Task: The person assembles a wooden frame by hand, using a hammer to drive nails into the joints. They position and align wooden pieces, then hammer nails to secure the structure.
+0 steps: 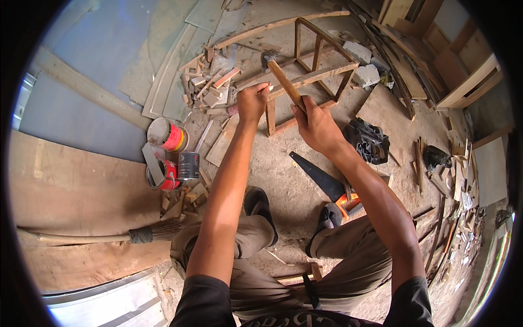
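The concrete floor opens between paint cans near its left edge and a black plastic bag toward its right, room enough for both forearms reaching forward. A handsaw lies in that stretch, its orange handle just beside the right shoe. Toward the floor's far edge rests a wooden frame, with scrap blocks crowding its left side. The right hand, arm slanting inward, wraps the handle of a hammer, its head pointing forward and left. The left hand is curled narrow near the frame's left end, arm extended; whether its fingertips pinch something small, I cannot tell
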